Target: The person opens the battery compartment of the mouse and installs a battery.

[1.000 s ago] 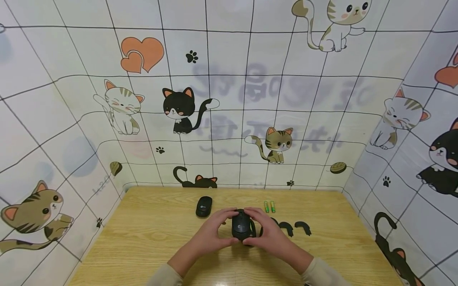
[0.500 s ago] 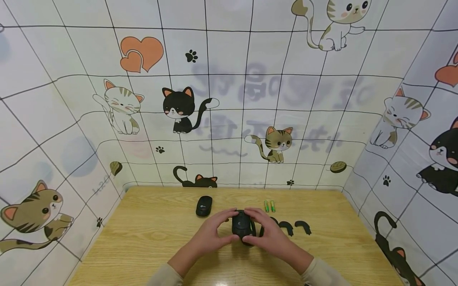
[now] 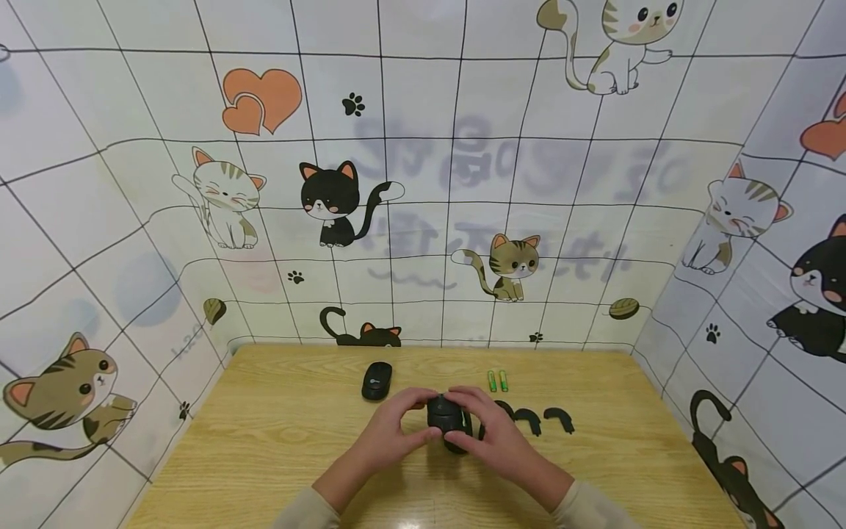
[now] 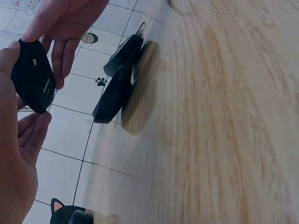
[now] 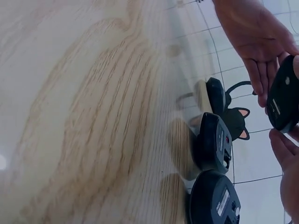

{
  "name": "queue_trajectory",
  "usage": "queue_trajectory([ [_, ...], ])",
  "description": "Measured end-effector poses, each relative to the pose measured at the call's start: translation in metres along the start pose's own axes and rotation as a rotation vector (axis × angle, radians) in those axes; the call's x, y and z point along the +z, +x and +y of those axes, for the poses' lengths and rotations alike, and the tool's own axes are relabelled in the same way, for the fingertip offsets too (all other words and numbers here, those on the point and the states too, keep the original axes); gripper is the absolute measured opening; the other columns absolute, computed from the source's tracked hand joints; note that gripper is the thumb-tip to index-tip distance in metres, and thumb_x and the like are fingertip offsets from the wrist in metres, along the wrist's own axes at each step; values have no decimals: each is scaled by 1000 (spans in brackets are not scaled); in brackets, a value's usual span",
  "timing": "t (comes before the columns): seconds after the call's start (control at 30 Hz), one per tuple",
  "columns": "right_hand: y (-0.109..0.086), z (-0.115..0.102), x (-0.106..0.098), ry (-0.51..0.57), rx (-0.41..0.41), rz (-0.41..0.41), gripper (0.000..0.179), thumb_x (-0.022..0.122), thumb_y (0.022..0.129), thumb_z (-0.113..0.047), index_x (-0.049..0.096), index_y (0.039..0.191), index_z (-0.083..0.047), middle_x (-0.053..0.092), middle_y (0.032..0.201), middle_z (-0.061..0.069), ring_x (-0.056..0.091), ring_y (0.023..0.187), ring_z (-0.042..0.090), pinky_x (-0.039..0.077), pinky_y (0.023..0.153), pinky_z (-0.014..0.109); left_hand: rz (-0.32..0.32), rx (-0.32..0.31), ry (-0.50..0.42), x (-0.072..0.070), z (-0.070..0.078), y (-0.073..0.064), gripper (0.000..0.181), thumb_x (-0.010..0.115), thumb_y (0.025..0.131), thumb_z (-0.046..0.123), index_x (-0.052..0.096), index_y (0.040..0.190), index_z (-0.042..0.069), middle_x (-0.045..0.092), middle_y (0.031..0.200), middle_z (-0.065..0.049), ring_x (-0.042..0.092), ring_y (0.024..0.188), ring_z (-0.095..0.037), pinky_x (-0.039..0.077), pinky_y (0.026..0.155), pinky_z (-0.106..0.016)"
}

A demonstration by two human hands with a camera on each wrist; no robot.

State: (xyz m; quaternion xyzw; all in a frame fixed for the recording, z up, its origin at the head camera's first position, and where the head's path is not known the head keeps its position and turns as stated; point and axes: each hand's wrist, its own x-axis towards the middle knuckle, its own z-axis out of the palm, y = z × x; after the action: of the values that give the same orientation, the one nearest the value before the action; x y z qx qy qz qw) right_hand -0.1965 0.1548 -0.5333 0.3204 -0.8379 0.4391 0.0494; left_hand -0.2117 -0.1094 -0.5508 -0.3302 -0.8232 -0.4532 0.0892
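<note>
Live: my left hand [image 3: 386, 430] and right hand [image 3: 502, 437] pinch the mouse [image 3: 444, 415] | it's above the table [image 3: 264, 441] | lift done; batteries [image 3: 492, 381], arcs [image 3: 559, 420] lie unheld (midway, I'd judge)

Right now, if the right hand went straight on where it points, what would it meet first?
The black mouse it holds; beyond that, probably the left hand, though depth is unclear.

No text could be read with certainty. Faint, mirrored-looking lettering [image 3: 472, 150] ran in two rows across the back wall covering [image 3: 416, 92], too pale to decipher. The held mouse [image 4: 32, 77] showed a pale strip [image 4: 46, 86], the rear mouse [image 3: 377, 380] a small logo [image 3: 376, 383], and the lowest black item [image 5: 204, 198] in the right wrist view a white label [image 5: 223, 203], all illegible.
</note>
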Motion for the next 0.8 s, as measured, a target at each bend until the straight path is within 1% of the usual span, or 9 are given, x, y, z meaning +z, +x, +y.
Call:
queue_trajectory([
  [0.1, 1, -2, 1, -83, -40, 5, 53, 74, 108, -37, 59, 158, -29, 54, 158, -4, 61, 139, 22, 60, 104, 49, -6, -49, -31, -1, 2, 0, 48, 80, 105, 40, 67, 146, 18, 70, 139, 4, 68, 125, -17, 59, 107, -46],
  [0.17, 2, -3, 1, -116, -63, 11, 52, 74, 108, -36, 59, 158, -29, 55, 156, -6, 63, 136, 20, 61, 102, 46, -13, -76, -50, -1, 3, 0, 47, 77, 106, 42, 67, 146, 18, 71, 139, 5, 68, 124, -16, 59, 107, -46],
  [0.23, 2, -4, 2, -134, -78, 19, 52, 75, 108, -34, 60, 157, -28, 56, 154, -7, 64, 134, 19, 62, 100, 44, -18, -100, -63, -1, 3, 0, 46, 76, 107, 42, 67, 145, 18, 71, 138, 4, 69, 123, -15, 59, 107, -46],
  [0.37, 3, -4, 2, -149, -107, 40, 50, 78, 106, -31, 63, 154, -26, 59, 149, -8, 67, 127, 16, 64, 94, 44, -23, -122, -74, 0, 4, 1, 44, 74, 108, 42, 69, 144, 17, 72, 138, 4, 69, 121, -15, 59, 106, -46],
  [0.5, 3, -2, 3, -149, -142, 70, 48, 79, 105, -27, 65, 151, -25, 61, 145, -7, 68, 122, 15, 64, 90, 47, -24, -114, -94, 1, 5, 3, 40, 74, 109, 38, 70, 142, 15, 73, 136, 3, 70, 121, -15, 59, 106, -43],
  [0.63, 3, -1, 4, -149, -159, 94, 47, 80, 104, -24, 66, 149, -24, 62, 142, -7, 68, 120, 14, 64, 88, 49, -23, -75, -108, 1, 6, 3, 38, 73, 110, 32, 70, 142, 12, 73, 137, 0, 71, 122, -17, 60, 106, -43],
  [0.7, 3, 0, 4, -147, -161, 99, 46, 80, 104, -23, 67, 149, -23, 62, 141, -7, 68, 117, 12, 64, 86, 46, -19, -55, -97, 2, 6, 3, 37, 73, 110, 30, 70, 142, 12, 73, 137, -1, 71, 122, -17, 60, 105, -43],
  [0.8, 4, 0, 4, -140, -159, 110, 43, 80, 104, -22, 68, 146, -20, 64, 138, -6, 68, 106, 9, 63, 77, 38, -11, -28, -52, 3, 5, 3, 36, 74, 109, 29, 70, 142, 14, 74, 136, 1, 71, 122, -17, 61, 103, -43],
])
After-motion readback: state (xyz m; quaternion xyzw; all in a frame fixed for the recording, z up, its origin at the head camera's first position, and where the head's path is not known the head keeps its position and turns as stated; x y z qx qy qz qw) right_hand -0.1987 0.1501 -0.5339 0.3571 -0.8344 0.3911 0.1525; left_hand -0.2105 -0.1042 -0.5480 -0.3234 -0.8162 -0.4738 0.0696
